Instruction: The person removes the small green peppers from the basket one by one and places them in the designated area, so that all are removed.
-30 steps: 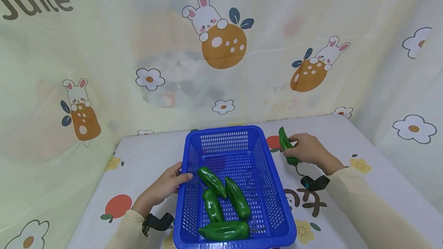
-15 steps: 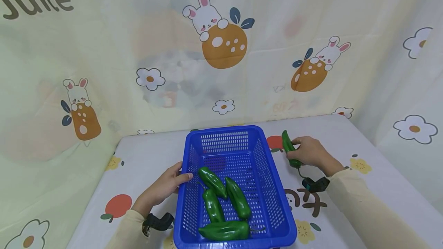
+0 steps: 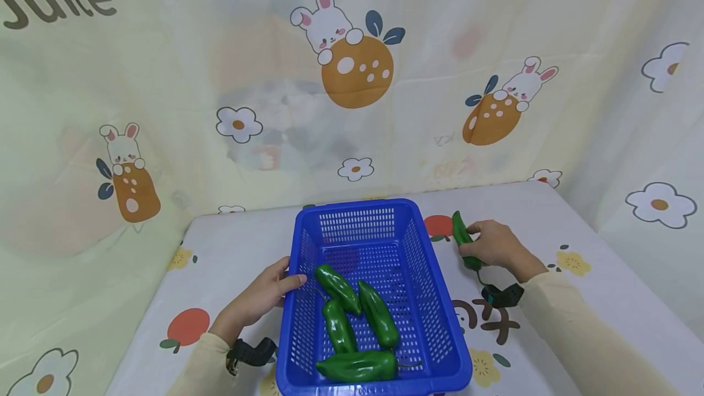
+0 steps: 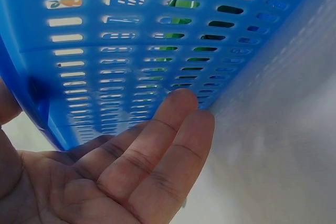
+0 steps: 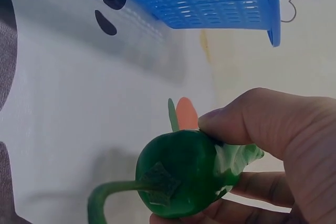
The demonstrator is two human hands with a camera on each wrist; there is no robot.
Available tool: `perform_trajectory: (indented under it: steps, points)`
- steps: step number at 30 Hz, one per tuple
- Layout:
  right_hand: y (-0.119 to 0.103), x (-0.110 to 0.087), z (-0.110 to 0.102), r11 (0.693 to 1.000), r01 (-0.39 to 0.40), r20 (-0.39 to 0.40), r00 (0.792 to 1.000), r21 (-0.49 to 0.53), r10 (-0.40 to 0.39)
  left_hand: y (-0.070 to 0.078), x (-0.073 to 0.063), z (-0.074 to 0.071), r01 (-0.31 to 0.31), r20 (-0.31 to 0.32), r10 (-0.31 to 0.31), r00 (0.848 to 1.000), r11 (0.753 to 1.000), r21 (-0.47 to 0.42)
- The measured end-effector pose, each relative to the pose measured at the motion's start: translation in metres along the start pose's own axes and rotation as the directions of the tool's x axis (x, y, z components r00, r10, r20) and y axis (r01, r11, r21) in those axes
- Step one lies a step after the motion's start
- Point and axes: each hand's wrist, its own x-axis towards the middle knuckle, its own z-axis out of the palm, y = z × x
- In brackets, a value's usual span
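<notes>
On the table stands a blue plastic basket (image 3: 432, 298) with perforated walls. Several long green peppers (image 3: 377, 315) lie in its near half. My left hand (image 3: 263, 296) grips the basket's left rim, thumb over the top and fingers outside. In the left wrist view, the fingertips (image 4: 184, 103) reach along the perforated outer wall. To the right of the basket, my right hand (image 3: 497, 245) pinches another green pepper (image 3: 461, 228) between thumb and fingers. Its stem end faces the camera in the right wrist view, where the pepper (image 5: 181, 174) casts a shadow on the cloth.
A white cloth (image 3: 236, 243) printed with fruit, flowers and dark lettering covers the table. Behind it hangs a pale curtain (image 3: 181, 66) with rabbit prints, which continues along both sides. A small black camera (image 3: 250, 352) is strapped to the left wrist.
My right hand has shifted slightly to the right and nearer to me, carrying the pepper with it. The left hand, the basket and the peppers inside have stayed in place.
</notes>
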Motion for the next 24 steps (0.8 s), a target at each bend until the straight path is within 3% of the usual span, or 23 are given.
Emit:
perform_trajectory:
  steps: [24]
  points:
    - [0.016,0.006,0.004,0.999,-0.032,0.008,0.999,-0.031,0.032,-0.001,0.001,0.0,0.002,0.001,-0.002,1.0,1.0,-0.002]
